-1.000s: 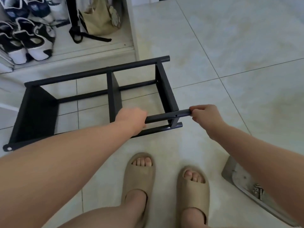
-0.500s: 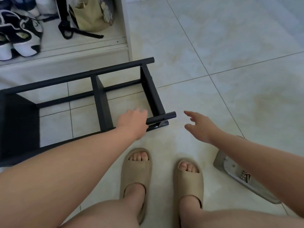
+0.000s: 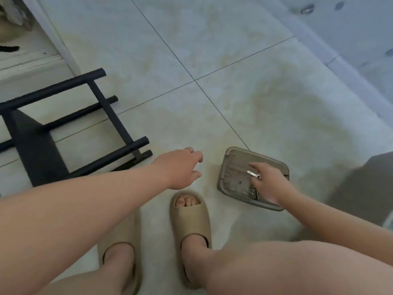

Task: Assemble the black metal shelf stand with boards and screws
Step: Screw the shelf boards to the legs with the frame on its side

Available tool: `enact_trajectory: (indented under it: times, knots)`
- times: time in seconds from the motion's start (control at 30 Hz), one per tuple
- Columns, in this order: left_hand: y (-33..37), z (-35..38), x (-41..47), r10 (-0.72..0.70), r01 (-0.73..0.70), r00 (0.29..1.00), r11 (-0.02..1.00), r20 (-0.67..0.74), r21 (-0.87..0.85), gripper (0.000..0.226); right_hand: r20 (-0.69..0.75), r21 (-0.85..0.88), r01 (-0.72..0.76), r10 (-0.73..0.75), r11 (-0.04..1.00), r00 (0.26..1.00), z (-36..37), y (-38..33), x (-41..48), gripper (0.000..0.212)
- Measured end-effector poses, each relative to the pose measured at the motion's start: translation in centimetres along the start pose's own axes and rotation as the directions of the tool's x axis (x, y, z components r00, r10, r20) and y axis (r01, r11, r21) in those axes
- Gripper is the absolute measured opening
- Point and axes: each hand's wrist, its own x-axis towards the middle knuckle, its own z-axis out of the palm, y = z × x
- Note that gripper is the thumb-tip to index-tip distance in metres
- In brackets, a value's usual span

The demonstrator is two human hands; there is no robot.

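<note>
The black metal shelf stand lies on its side on the floor at my ten o'clock, part of it past the frame's edge. My left hand hangs in the air just off its near rail, fingers loosely curled and holding nothing. My right hand is down over the grey tray at my one o'clock, forefinger out. A small silver key sits right at my fingertips, and I cannot tell whether I have it pinched or am only touching it. A few screws lie under the palm.

I judge the stand stiff and fairly light but awkward. I would take it by a round rail close to a joint, where it won't swing. The screws look small and slick, so fingertip pinches only, low over the tray.

I can read no brand, label or writing anywhere.
</note>
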Motion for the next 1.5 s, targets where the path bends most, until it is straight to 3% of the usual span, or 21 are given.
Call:
enact_trajectory:
  times: [0.13,0.27,0.33,0.4,0.47,0.63,0.83,1.07,1.27,1.43,1.5]
  knots:
    - [2.7,1.8,4.5,-0.055,0.069,0.996,0.978,0.075,-0.196,0.052,0.030,0.018,-0.114,0.114,0.993,0.993,2.1,4.3,2.2,0.044]
    - [4.3,5.4,9.2,-0.177,0.247,0.963,0.884,0.205,-0.397,0.060,0.113,-0.009,-0.187,0.187,0.982,0.976,4.4,6.8,5.4,0.051]
    - [4.6,6.2,10.0,-0.194,0.272,0.958,0.850,0.213,-0.451,0.053,0.111,-0.022,-0.206,0.207,0.978,0.972,4.6,6.9,6.3,0.056]
    - [4.8,7.3,11.0,-0.175,0.237,0.970,0.847,0.171,-0.476,0.029,0.108,-0.042,-0.220,0.223,0.975,0.969,5.2,7.8,7.4,0.060]
    - [4.7,7.9,11.5,-0.154,0.199,0.980,0.837,0.130,-0.510,0.014,0.133,-0.099,-0.214,0.226,0.972,0.965,6.0,8.3,8.0,0.060]
    - [4.6,8.2,11.8,-0.133,0.171,0.985,0.818,0.107,-0.550,0.022,0.173,-0.287,-0.104,0.159,0.952,0.972,7.3,9.0,8.4,0.026]
    - [4.3,8.6,11.6,-0.122,0.159,0.987,0.794,0.103,-0.587,0.023,0.163,-0.360,-0.037,0.102,0.932,0.981,7.8,9.3,9.1,0.033]
    - [4.5,8.7,11.6,-0.132,0.169,0.986,0.780,0.106,-0.602,0.023,0.199,-0.513,0.055,0.056,0.857,0.978,7.7,9.2,9.2,0.018]
    - [4.9,8.6,11.5,-0.156,0.186,0.982,0.756,0.103,-0.628,0.026,0.104,-0.446,0.030,0.018,0.895,0.994,7.0,9.7,9.1,0.024]
    - [4.8,7.7,11.0,-0.159,0.213,0.977,0.780,0.143,-0.588,0.018,-0.066,-0.155,-0.057,0.047,0.986,0.997,4.5,7.7,8.3,0.011]
    - [4.3,6.5,10.4,-0.168,0.230,0.972,0.820,0.163,-0.525,0.025,-0.110,-0.022,-0.034,0.032,0.999,0.993,3.1,6.1,7.5,0.008]
